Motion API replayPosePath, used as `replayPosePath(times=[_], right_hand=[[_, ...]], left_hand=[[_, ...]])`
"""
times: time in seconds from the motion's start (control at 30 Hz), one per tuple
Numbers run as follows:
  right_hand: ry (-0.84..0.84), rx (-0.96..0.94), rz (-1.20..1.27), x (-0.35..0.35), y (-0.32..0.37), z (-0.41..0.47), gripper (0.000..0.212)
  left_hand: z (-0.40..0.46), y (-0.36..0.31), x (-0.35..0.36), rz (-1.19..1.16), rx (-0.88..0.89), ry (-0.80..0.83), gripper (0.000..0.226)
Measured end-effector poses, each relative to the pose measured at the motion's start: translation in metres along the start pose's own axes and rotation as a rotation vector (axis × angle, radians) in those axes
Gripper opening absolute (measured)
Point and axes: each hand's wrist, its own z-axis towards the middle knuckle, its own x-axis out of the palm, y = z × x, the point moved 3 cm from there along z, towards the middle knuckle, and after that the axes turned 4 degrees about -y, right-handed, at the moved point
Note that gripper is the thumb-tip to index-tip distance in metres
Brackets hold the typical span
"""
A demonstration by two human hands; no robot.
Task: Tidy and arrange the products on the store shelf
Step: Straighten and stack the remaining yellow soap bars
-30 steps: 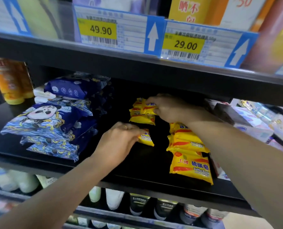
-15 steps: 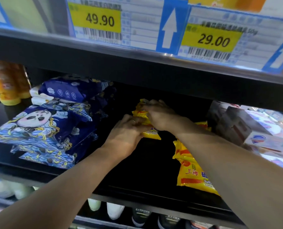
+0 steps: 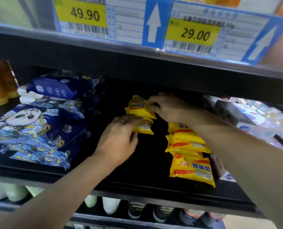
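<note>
Both of your hands work deep on the black shelf (image 3: 147, 167), at the small rear stack of yellow sulfur soap packets (image 3: 140, 111). Your right hand (image 3: 168, 107) pinches the top packet of that stack at its right edge, fingers curled over the wrapper. Your left hand (image 3: 119, 141) lies on the lowest packet (image 3: 144, 128), fingers extended over its left end; whether the thumb closes under it cannot be told.

To square the stack well, hold the lowest packet down with the left hand while the right draws the upper ones into line, labels facing forward, then bring the stack level with the front row of soap packets (image 3: 191, 156), which stands just to the right and nearer the shelf lip.

The soap wrappers are glossy film, crimped at the ends and slippery against each other, around flat rectangular bars; expect them to slide if pushed from 1 side only. To the left lie soft, pillowy blue panda-print packs (image 3: 31, 128), loosely piled. The price tags (image 3: 192, 33) above read 49.90 and 29.00.
</note>
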Motion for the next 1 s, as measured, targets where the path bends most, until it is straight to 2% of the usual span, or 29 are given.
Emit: replayPosePath(times=[0.1, 0.2, 0.43, 0.57, 0.7, 0.9, 1.0], right_hand=[[-0.007, 0.031, -0.05, -0.019, -0.024, -0.026, 0.029], [-0.019, 0.052, -0.063, -0.03, -0.043, -0.046, 0.029], [0.175, 0.125, -0.049, -0.025, -0.063, -0.061, 0.039], [0.083, 0.137, 0.044, -0.035, -0.063, -0.067, 0.045], [0.194, 0.035, 0.024, -0.044, -0.048, -0.083, 0.032], [0.328, 0.062, -0.041, -0.046, -0.036, -0.105, 0.064], [0.321, 0.096, -0.098, -0.044, -0.036, -0.11, 0.071]], left_hand=[[-0.018, -0.029, -0.005, -0.109, 0.067, -0.034, 0.045], [-0.024, -0.066, 0.0, -0.171, 0.197, -0.022, 0.046], [-0.014, -0.117, 0.019, -0.074, 0.318, -0.052, 0.043], [-0.017, -0.122, 0.024, -0.032, 0.341, -0.077, 0.032], [-0.016, -0.118, 0.028, -0.003, 0.331, -0.063, 0.033], [-0.018, -0.121, 0.031, 0.073, 0.346, -0.047, 0.028], [-0.017, -0.122, 0.032, 0.077, 0.335, -0.057, 0.027]])
